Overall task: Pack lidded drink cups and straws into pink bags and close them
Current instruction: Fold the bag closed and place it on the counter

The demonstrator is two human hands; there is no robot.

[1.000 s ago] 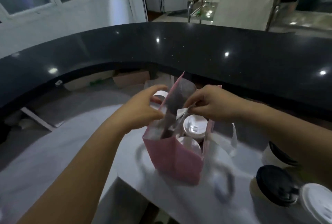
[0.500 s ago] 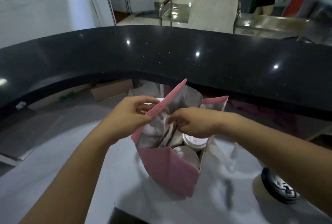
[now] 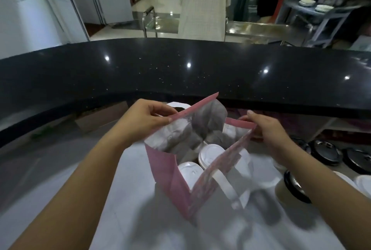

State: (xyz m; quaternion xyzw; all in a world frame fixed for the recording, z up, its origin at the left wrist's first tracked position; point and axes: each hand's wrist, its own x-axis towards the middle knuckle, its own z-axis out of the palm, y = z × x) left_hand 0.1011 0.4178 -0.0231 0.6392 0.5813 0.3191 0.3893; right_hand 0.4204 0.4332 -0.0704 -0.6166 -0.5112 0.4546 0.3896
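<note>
- On the white counter point(image 3: 130, 199) just in front of the person, a pink bag point(image 3: 170, 177) stands upright with its mouth pulled wide open, and its silver lining point(image 3: 180, 135) shows inside
- Inside the bag stand two lidded drinks, touching or nearly so: the far cup point(image 3: 210, 154) and the near cup point(image 3: 189, 171), each under a white lid
- The left hand point(image 3: 140, 121) pinches the bag's left top edge, with thumb and fingers point(image 3: 156, 107) pressed together on the pink rim
- The right hand point(image 3: 269, 131) holds the right top edge, its fingers curled over the rim
- A white handle point(image 3: 224, 185) hangs down the bag's outer right face, blurred
- Right of the bag on the counter is a black-lidded cup point(image 3: 295, 187), with more black lids point(image 3: 325, 152) behind it
- Beyond the hands a curved black ledge point(image 3: 180, 69) rises above the counter, and behind it stands a person in a pale coat point(image 3: 204, 2)
</note>
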